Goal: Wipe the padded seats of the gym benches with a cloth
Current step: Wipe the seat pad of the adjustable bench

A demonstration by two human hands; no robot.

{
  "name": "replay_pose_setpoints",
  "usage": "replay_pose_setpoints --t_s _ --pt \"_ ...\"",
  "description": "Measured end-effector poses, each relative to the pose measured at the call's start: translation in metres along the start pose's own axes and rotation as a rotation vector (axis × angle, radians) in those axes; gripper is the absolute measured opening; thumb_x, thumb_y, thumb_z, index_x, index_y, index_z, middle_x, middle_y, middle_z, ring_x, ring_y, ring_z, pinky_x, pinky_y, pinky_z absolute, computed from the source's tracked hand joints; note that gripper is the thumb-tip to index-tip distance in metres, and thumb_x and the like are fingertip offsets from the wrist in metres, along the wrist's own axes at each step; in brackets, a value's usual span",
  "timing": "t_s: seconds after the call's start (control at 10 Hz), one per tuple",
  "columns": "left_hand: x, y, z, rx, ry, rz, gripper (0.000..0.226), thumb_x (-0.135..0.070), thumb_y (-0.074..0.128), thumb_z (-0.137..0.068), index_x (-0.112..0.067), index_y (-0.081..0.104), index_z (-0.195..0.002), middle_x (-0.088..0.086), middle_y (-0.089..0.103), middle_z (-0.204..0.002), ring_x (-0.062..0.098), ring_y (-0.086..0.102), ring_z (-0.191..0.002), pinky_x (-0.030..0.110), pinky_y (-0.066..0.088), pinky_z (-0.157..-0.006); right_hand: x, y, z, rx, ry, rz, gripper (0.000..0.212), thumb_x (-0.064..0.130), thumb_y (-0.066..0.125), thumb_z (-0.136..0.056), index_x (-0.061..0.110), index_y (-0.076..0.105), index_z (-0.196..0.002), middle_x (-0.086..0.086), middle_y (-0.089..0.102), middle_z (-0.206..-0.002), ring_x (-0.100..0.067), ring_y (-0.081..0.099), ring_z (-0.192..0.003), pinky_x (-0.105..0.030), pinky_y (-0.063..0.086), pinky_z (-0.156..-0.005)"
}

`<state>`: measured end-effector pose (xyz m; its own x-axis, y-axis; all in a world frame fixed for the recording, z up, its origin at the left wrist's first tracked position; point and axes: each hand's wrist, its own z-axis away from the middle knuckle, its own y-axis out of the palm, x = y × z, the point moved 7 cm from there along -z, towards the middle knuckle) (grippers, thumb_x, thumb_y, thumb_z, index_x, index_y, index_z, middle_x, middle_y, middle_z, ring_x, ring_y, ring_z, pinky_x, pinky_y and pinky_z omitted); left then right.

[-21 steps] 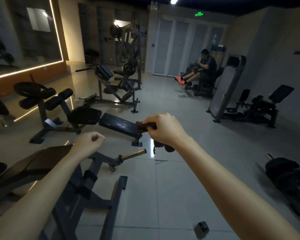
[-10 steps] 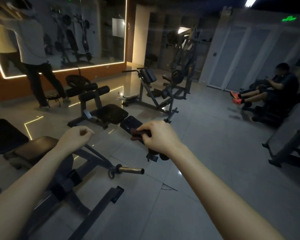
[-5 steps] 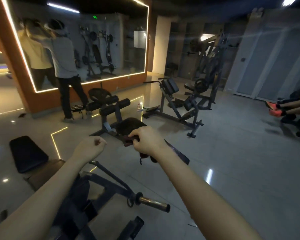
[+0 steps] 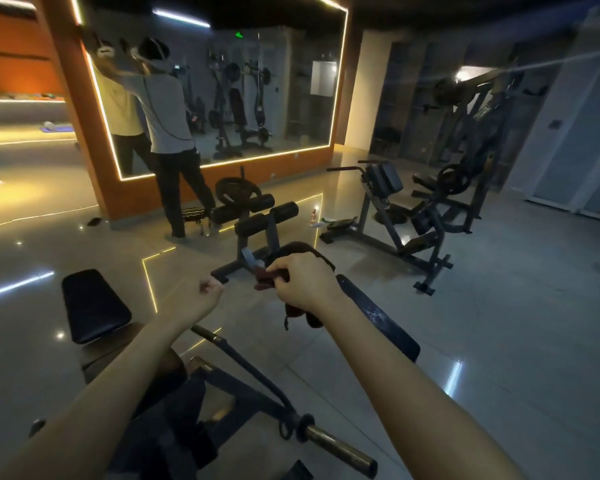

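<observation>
Dim gym on a glossy tiled floor (image 4: pixel 499 341). On the far left wall, a big mirror (image 4: pixel 274 98) edged with a strip of light, and a person (image 4: pixel 170 133) standing right in front of it with arms raised. Far right, a tall weight machine (image 4: pixel 465 150) loaded with round plates; nearer and left of it, a slanted stand (image 4: pixel 385 209) with a dark pad on top. In the middle, a roller bench (image 4: pixel 253 216) with black foam rollers, its round seat partly hidden behind the right hand. Just beyond the right forearm, a long flat bench pad (image 4: pixel 374 317), scuffed pale in spots. Near left, a black padded seat (image 4: pixel 90 303) on a dark metal frame, with a bar (image 4: pixel 336 448) ending in a bare metal sleeve at the near edge. Both bare forearms stretched forward over that frame. Right hand (image 4: pixel 305 282) raised in the middle of the scene, fingers curled tight round a dark reddish cloth (image 4: pixel 267 273), bunched by the thumb and hanging in a fold below the palm, held up in the air between the benches. Left hand (image 4: pixel 201 299) just left of it, fingers pressed together in a fist, nothing in it.
</observation>
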<state>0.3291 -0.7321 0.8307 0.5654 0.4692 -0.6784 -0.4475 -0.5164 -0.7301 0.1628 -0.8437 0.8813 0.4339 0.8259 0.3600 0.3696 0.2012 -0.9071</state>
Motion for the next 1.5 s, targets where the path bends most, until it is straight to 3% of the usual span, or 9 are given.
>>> replay_pose_setpoints --t_s 0.1,0.3,0.4,0.6,0.9,1.0,1.3,1.4,1.5 --pt "0.003 0.006 -0.016 0.002 -0.009 -0.021 0.037 -0.021 0.056 -0.097 -0.032 0.039 -0.066 -0.013 0.042 -0.070 0.002 0.039 -0.064 0.025 0.035 -0.070 -0.011 0.000 -0.017 -0.001 0.003 -0.007 0.031 0.025 0.055 -0.096 0.031 0.063 -0.124 0.004 0.066 -0.110 -0.009 0.060 -0.093 -0.029 0.053 -0.080" --pt "0.022 0.026 -0.030 -0.004 -0.046 0.019 0.019 -0.028 0.058 -0.095 -0.018 0.059 -0.078 0.005 0.061 -0.082 0.015 0.057 -0.076 0.025 0.040 -0.067 -0.021 0.019 -0.044 0.014 -0.055 -0.028 0.033 0.022 0.056 -0.095 0.028 0.063 -0.127 0.002 0.066 -0.119 -0.012 0.062 -0.101 -0.035 0.055 -0.088" --pt "0.026 0.037 -0.034 -0.048 -0.085 0.020 0.018 -0.031 0.056 -0.096 -0.020 0.059 -0.082 0.001 0.060 -0.083 0.013 0.057 -0.078 0.024 0.038 -0.064 -0.034 0.035 -0.062 0.070 -0.131 -0.053 0.031 0.022 0.056 -0.095 0.027 0.065 -0.124 0.004 0.067 -0.116 -0.011 0.063 -0.101 -0.036 0.056 -0.089" --pt "0.018 0.073 -0.036 -0.215 -0.285 0.071 0.029 -0.030 0.056 -0.095 -0.017 0.056 -0.069 -0.001 0.059 -0.071 0.016 0.057 -0.070 0.028 0.041 -0.063 -0.095 0.047 -0.097 0.154 -0.248 -0.046 0.028 0.028 0.053 -0.095 0.022 0.068 -0.117 0.002 0.069 -0.110 -0.013 0.064 -0.097 -0.036 0.056 -0.085" --pt "0.006 0.114 -0.008 -0.354 -0.501 0.088 0.030 -0.032 0.055 -0.094 -0.014 0.064 -0.072 0.003 0.067 -0.071 0.016 0.064 -0.068 0.031 0.050 -0.065 -0.131 0.039 -0.122 0.284 -0.458 -0.105 0.028 0.026 0.052 -0.100 0.024 0.064 -0.125 0.003 0.067 -0.112 -0.011 0.063 -0.100 -0.020 0.048 -0.082" --pt "0.003 0.113 0.001 -0.414 -0.511 0.064 0.027 -0.029 0.055 -0.094 -0.014 0.065 -0.074 0.002 0.067 -0.071 0.017 0.065 -0.069 0.034 0.051 -0.067 -0.124 0.039 -0.128 0.273 -0.490 -0.136 0.028 0.027 0.050 -0.100 0.023 0.066 -0.123 -0.001 0.069 -0.108 -0.016 0.065 -0.095 -0.023 0.050 -0.076" --pt "0.013 0.115 0.026 -0.578 -0.666 -0.001 0.016 -0.021 0.057 -0.095 -0.024 0.063 -0.109 -0.007 0.064 -0.100 0.007 0.059 -0.089 0.023 0.043 -0.074 -0.107 0.079 -0.155 0.331 -0.634 -0.297 0.034 0.025 0.056 -0.094 0.033 0.067 -0.125 0.011 0.067 -0.120 -0.012 0.061 -0.108 -0.021 0.045 -0.087" --pt "0.016 0.121 0.019 -0.651 -0.704 0.009 0.019 -0.024 0.058 -0.092 -0.029 0.063 -0.110 -0.007 0.066 -0.105 0.008 0.062 -0.095 0.027 0.051 -0.083 -0.104 0.085 -0.179 0.349 -0.711 -0.366 0.034 0.024 0.056 -0.094 0.033 0.067 -0.125 0.009 0.067 -0.121 -0.013 0.061 -0.110 -0.027 0.049 -0.092" --pt "0.015 0.141 0.012 -0.740 -0.807 0.025 0.023 -0.028 0.057 -0.093 -0.031 0.063 -0.115 -0.006 0.066 -0.110 0.011 0.062 -0.099 0.031 0.052 -0.086 -0.115 0.091 -0.205 0.375 -0.799 -0.415 0.033 0.020 0.058 -0.094 0.030 0.068 -0.124 0.009 0.067 -0.121 -0.012 0.062 -0.109 -0.020 0.045 -0.088"
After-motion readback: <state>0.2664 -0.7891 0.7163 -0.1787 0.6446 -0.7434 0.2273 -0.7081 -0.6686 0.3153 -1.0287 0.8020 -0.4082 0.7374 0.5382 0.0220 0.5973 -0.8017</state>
